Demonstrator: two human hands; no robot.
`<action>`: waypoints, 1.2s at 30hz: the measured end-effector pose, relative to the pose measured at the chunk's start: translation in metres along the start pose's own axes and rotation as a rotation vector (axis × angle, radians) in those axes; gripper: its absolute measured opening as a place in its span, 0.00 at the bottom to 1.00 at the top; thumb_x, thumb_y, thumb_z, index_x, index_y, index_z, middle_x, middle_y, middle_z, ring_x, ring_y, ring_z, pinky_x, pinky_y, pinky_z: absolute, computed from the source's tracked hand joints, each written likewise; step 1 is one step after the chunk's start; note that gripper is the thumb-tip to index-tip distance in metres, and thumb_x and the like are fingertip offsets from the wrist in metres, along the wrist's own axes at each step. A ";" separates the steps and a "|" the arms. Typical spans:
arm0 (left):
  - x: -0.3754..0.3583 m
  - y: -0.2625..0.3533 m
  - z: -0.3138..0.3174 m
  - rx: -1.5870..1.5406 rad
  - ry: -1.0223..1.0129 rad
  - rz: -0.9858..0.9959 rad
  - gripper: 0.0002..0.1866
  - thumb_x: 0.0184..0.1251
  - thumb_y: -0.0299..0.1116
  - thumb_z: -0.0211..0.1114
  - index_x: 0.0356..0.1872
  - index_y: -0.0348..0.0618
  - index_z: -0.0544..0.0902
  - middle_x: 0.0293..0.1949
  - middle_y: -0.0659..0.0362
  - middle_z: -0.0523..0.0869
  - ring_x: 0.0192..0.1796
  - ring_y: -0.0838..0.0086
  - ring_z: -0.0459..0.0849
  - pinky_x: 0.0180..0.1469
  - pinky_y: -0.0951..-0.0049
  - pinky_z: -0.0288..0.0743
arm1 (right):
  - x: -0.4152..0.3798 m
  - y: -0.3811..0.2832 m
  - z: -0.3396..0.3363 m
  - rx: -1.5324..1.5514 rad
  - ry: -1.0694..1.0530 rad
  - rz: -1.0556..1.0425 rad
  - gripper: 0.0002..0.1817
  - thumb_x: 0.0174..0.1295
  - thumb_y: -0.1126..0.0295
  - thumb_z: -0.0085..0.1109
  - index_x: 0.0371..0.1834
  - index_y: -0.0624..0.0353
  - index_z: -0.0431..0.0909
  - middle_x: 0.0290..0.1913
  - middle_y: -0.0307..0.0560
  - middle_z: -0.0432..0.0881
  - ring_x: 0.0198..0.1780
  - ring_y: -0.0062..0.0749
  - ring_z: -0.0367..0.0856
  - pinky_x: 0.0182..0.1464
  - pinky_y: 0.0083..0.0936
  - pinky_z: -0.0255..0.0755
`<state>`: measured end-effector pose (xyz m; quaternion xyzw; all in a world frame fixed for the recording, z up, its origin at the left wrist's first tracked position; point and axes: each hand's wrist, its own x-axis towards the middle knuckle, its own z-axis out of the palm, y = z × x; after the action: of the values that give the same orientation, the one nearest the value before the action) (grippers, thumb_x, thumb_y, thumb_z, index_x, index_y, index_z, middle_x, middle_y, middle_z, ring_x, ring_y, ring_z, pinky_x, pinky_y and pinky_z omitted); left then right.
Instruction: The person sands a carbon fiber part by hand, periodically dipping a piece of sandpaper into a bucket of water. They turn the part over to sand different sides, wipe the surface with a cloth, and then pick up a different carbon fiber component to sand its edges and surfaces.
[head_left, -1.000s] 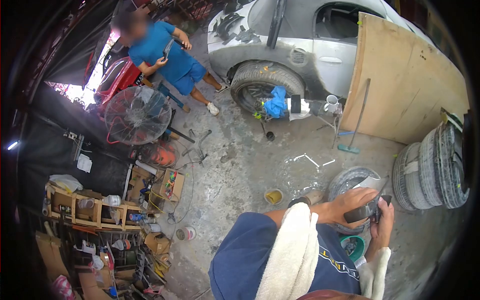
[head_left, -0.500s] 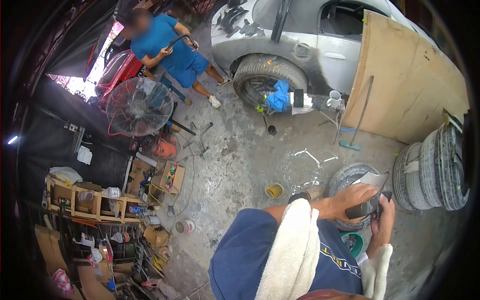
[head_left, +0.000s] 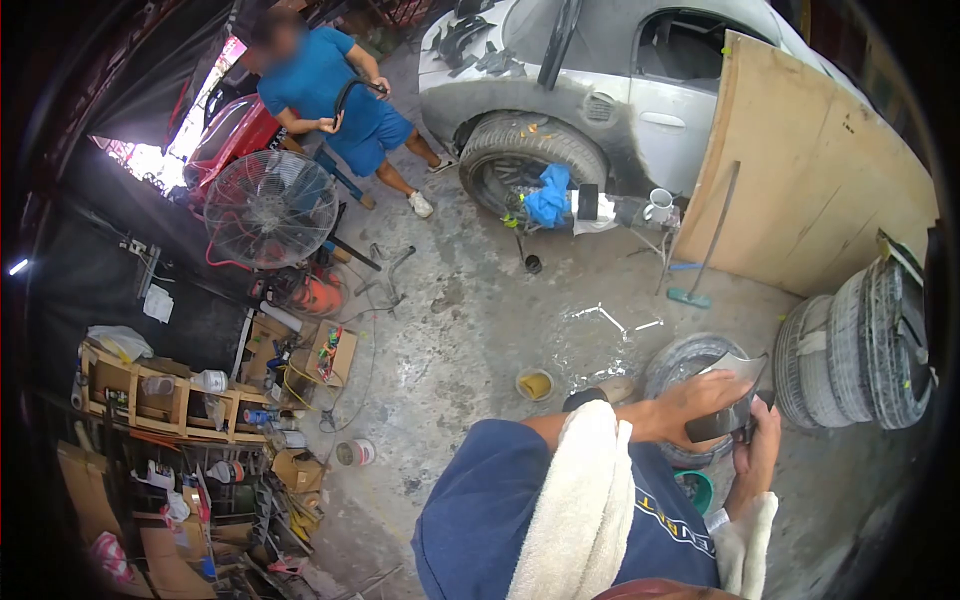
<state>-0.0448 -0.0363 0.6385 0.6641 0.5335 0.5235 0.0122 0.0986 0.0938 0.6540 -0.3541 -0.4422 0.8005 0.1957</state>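
Observation:
My left hand [head_left: 698, 398] has its fingers closed over a light grey sheet [head_left: 738, 365], perhaps sandpaper, beside a black curved plastic part [head_left: 722, 420]. My right hand [head_left: 757, 448] grips the black part from the other side, thumb up along its edge. Both hands are close together, above a tire [head_left: 690, 362] lying flat on the floor. A green bucket [head_left: 704, 492] stands under my forearms, partly hidden. A white towel [head_left: 575, 500] hangs over my shoulder.
A person [head_left: 325, 95] in blue holds a black curved strip near a large fan [head_left: 270, 210]. A partly grey car [head_left: 640, 110] stands at the back beside a wooden board [head_left: 800, 170]. Stacked tires [head_left: 850, 350] are at right, cluttered shelves [head_left: 170, 400] at left, a small tub [head_left: 535, 384] ahead.
The whole view has shifted slightly. My hands keep hold of the black part and grey sheet, almost unmoved. The other person has turned the black strip and lowered one hand.

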 end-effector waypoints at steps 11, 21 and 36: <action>0.009 -0.003 0.007 -0.011 0.044 0.023 0.39 0.44 0.34 0.68 0.60 0.24 0.68 0.49 0.40 0.81 0.53 0.51 0.82 0.71 0.50 0.63 | -0.003 -0.008 0.009 0.042 0.019 -0.012 0.10 0.61 0.70 0.60 0.44 0.61 0.78 0.35 0.38 0.83 0.31 0.19 0.81 0.29 0.15 0.74; 0.009 -0.007 0.007 -0.022 -0.001 -0.030 0.34 0.43 0.32 0.69 0.55 0.25 0.73 0.54 0.39 0.79 0.55 0.49 0.80 0.69 0.50 0.66 | 0.008 -0.001 -0.011 0.039 -0.045 0.027 0.14 0.63 0.67 0.60 0.49 0.60 0.77 0.42 0.41 0.84 0.38 0.25 0.83 0.40 0.20 0.77; 0.018 -0.001 0.002 0.011 0.085 0.038 0.36 0.45 0.32 0.66 0.58 0.23 0.69 0.39 0.44 0.85 0.45 0.54 0.85 0.67 0.54 0.67 | 0.005 -0.004 0.008 0.016 0.106 -0.023 0.10 0.61 0.68 0.60 0.43 0.59 0.79 0.29 0.33 0.80 0.21 0.14 0.74 0.17 0.11 0.61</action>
<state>-0.0466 -0.0217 0.6494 0.6515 0.5237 0.5484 -0.0242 0.0896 0.0946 0.6578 -0.3894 -0.4291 0.7816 0.2309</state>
